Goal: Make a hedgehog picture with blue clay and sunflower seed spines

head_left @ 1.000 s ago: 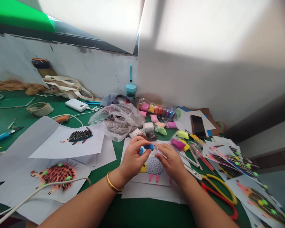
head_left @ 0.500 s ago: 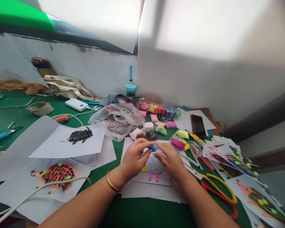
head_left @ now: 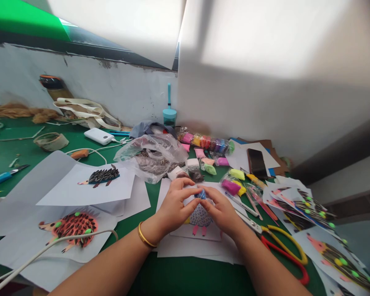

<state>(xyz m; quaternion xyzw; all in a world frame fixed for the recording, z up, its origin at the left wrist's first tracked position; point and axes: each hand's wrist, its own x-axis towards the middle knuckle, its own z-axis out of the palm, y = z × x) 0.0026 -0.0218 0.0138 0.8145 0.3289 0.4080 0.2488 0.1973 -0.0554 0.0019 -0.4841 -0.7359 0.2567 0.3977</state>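
Between the fingertips of both hands is a small blue piece [head_left: 201, 194], which looks like a packet of modelling clay. My left hand [head_left: 176, 202], with a gold bangle at the wrist, pinches it from the left. From the right, the fingers of my right hand [head_left: 221, 209] close on the same piece. Below them lies a sheet with a hedgehog picture [head_left: 200, 220], its body pale blue with dark marks and its feet pink. The hands partly cover that picture.
Scissors [head_left: 279, 246] with yellow and red handles lie at the right, beside hedgehog pictures [head_left: 336, 259]. Behind the hands are clay packets [head_left: 231, 187] and a plastic bag [head_left: 154, 158] of seeds. More hedgehog pictures [head_left: 75, 230] lie left, crossed by a white cable [head_left: 49, 248]. A phone [head_left: 257, 162] rests behind.
The fingers have shifted around the blue piece, which sits slightly lower and further right. My right hand's fingers have drawn in closer to it.
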